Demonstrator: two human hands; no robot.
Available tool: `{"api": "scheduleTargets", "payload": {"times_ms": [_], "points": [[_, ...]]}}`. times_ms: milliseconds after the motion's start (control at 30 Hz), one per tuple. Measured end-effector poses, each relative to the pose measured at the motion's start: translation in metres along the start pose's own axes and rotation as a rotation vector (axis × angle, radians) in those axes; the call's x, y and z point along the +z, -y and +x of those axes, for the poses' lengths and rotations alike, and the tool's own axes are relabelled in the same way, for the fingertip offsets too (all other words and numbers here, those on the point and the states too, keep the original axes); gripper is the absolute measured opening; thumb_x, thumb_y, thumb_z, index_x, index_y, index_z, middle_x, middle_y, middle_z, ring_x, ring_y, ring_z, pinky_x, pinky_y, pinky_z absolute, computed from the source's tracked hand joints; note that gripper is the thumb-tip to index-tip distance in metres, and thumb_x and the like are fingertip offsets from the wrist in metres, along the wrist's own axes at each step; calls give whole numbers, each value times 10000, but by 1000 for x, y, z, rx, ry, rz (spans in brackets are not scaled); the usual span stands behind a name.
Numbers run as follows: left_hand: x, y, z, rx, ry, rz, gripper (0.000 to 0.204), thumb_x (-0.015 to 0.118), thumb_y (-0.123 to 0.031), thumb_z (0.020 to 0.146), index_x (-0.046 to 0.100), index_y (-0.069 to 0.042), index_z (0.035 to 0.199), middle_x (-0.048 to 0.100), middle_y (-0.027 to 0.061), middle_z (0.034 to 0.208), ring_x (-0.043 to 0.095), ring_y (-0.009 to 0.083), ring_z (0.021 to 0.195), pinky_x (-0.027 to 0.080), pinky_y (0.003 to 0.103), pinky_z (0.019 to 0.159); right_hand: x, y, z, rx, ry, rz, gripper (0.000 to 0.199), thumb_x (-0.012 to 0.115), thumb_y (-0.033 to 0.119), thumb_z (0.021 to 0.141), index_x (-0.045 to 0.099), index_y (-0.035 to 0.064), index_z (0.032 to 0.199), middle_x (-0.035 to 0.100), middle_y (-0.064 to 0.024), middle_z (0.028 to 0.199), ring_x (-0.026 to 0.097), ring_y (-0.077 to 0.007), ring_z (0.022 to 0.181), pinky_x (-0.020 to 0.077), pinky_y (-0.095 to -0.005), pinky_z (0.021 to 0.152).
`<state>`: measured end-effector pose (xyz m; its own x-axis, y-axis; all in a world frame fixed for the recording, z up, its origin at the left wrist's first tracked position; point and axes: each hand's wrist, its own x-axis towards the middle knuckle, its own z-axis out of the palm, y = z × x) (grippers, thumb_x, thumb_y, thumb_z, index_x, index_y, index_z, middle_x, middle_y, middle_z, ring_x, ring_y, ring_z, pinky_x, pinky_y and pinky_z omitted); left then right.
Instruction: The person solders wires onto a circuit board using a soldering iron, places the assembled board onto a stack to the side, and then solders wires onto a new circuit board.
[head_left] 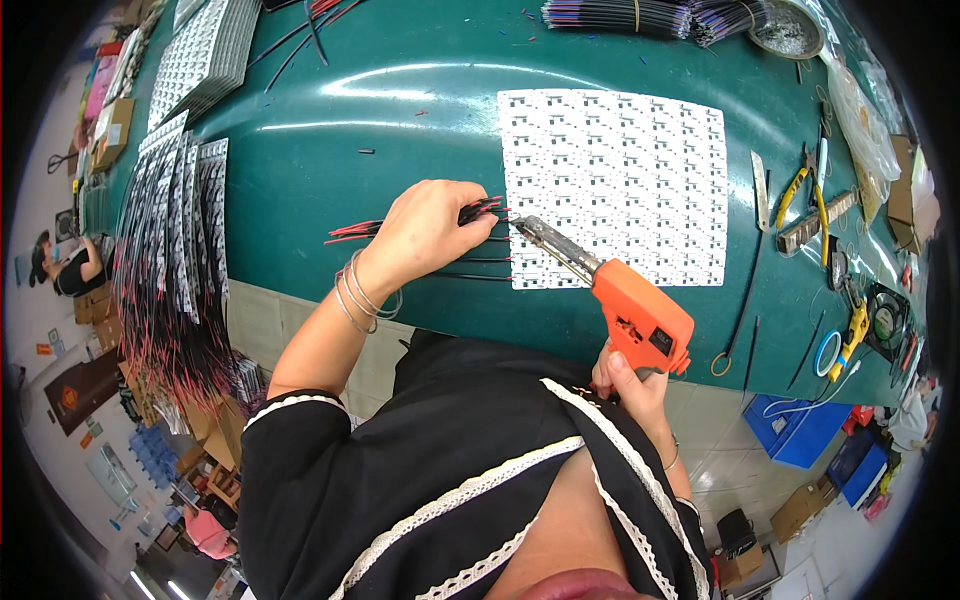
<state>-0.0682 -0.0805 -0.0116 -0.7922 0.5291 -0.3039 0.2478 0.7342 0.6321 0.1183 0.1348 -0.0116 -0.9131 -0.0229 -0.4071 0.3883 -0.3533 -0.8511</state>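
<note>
My left hand [425, 228] is closed around a small bunch of black wires [350, 233] with red ends. It sits at the left edge of a white circuit board panel [620, 180] with rows of small dark parts. A few wires run out leftward from that edge below my hand. In my right hand [638, 388], fingers wrap the handle of an orange soldering gun [645, 312]. Its metal tip meets the panel's left edge, close to my left fingertips. Whether the tip touches a wire there is too small to tell.
Wired panels [170, 230] hang over the table's left edge, near a stack of white panels [205, 60]. Bundled wires [620, 14] and a metal dish [787, 32] lie at the back. Yellow-handled pliers [800, 190] and other tools lie right. People sit far left.
</note>
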Motion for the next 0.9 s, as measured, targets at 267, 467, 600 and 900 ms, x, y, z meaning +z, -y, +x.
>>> {"api": "scheduleTargets", "payload": {"times_ms": [267, 467, 600, 900], "points": [[1, 1, -1, 21, 7, 31, 216, 599, -182, 725, 574, 32, 747, 513, 186, 626, 487, 331, 562, 382, 367, 533, 0, 6, 1, -38, -52, 76, 397, 523, 202, 838, 398, -67, 1102, 397, -34, 540, 381, -107, 406, 331, -245, 417], [-12, 3, 0, 113, -24, 47, 206, 564, -173, 786, 573, 31, 819, 561, 180, 673, 550, 322, 616, 430, 344, 575, -1, 13, 6, -47, -63, 94, 455, 532, 211, 826, 376, -76, 1143, 386, -30, 540, 368, -104, 399, 327, -245, 412], [-54, -3, -1, 81, -444, -246, 159, 496, -153, 866, 559, -6, 863, 590, 81, 663, 578, 155, 581, 455, 259, 545, -3, 14, 8, -82, -72, 123, 463, 530, 211, 823, 365, -77, 1147, 383, -33, 544, 367, -104, 398, 323, -242, 409], [-106, -7, 6, 672, -1321, -558, 282, 423, -237, 922, 513, 19, 846, 407, 16, 571, 345, 69, 482, 259, 193, 398, -6, 12, 12, -181, -53, 212, 398, 526, 151, 831, 390, -78, 1127, 440, -41, 570, 396, -92, 418, 356, -221, 387]]}}
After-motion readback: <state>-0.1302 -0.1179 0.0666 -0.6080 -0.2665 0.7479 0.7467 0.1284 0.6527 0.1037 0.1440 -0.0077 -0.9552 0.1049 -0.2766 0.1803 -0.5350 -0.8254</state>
